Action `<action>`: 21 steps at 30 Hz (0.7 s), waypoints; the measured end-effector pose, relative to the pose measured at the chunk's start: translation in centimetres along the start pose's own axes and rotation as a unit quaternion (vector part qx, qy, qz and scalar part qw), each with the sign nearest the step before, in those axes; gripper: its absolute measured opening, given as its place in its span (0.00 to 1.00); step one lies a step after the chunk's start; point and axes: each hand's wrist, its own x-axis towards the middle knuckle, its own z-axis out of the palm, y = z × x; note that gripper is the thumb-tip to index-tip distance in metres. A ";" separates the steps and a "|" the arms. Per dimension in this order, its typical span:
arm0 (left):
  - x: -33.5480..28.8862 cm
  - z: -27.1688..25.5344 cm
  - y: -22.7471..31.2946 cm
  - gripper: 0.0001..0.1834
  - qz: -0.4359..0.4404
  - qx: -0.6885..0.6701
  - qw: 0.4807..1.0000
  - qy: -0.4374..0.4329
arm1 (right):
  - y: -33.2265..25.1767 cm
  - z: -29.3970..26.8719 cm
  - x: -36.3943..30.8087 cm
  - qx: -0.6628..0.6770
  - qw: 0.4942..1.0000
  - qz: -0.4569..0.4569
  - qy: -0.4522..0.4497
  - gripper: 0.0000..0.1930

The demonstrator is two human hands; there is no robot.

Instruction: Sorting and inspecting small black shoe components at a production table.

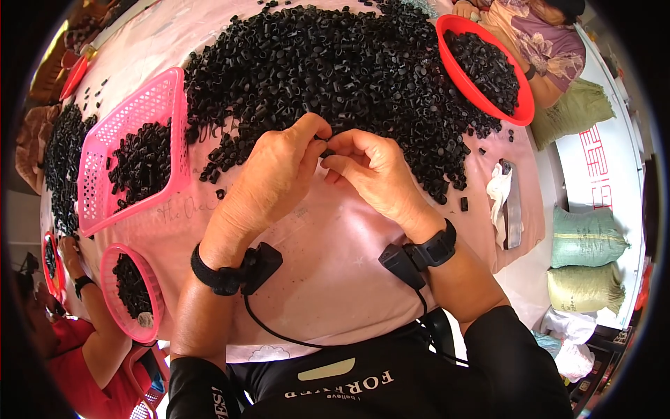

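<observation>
We see a small black plastic piece (326,148) pinched between the two hands, just at the near edge of the big heap, above the pink cloth. The left hand (269,183) closes its thumb and forefinger narrowly on the piece from the left, and the right hand (373,171) meets it from the right, its fingers (343,142) curled tight around the same piece, so the fingertips of both hands touch. Whether it is one piece or two pressed together we cannot tell.

Each wrist carries a black strap with a small black box: the left wrist band (227,274) and the right wrist band (427,251), with a thin black cable (279,334) running from them toward the person's black shirt.

Just beyond the hands lies the heap of black plastic pieces (328,63), spread wide over the table (335,272), which is covered with pink cloth. A few loose pieces lie apart from it near the right edge. To the left of the heap sits a pink rectangular basket (150,98) partly filled with the same pieces, and nearer the lower left a round pink basket (115,262) holds more. At the far right a red round bowl (460,70) is tilted and filled with pieces, beside another person in a flowered top (541,42). At the lower left a second person's arm in a red sleeve (91,328) reaches up. A white rag (497,192) lies at the table's right edge, and green sacks (583,237) are stacked beyond it.
</observation>
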 end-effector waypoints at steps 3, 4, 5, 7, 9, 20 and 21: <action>-0.1 -0.2 0.3 0.04 -0.009 0.005 1.000 0.016 | 0.0 0.0 0.0 -0.006 1.000 0.000 -0.001 0.08; -0.1 -0.3 0.5 0.04 -0.022 0.006 0.999 0.028 | 0.0 0.0 0.1 -0.006 1.000 0.000 0.000 0.08; 0.0 -0.5 0.6 0.04 -0.021 0.006 0.999 0.028 | 0.2 0.0 0.2 0.004 1.000 0.004 0.008 0.08; 0.1 -0.9 0.6 0.05 -0.015 -0.010 0.999 0.029 | 0.4 0.0 0.3 0.013 1.000 0.009 0.018 0.08; 0.0 -0.5 -0.1 0.05 -0.003 -0.024 1.000 0.017 | 0.4 0.0 0.4 0.015 1.000 -0.003 0.020 0.07; -0.2 -1.4 -2.2 0.07 0.006 0.074 0.997 -0.011 | 0.0 -0.5 0.3 0.048 0.989 -0.056 0.126 0.07; -0.2 -1.2 -2.2 0.07 0.014 0.091 0.996 -0.006 | 0.0 -0.6 0.3 0.063 0.986 -0.062 0.145 0.07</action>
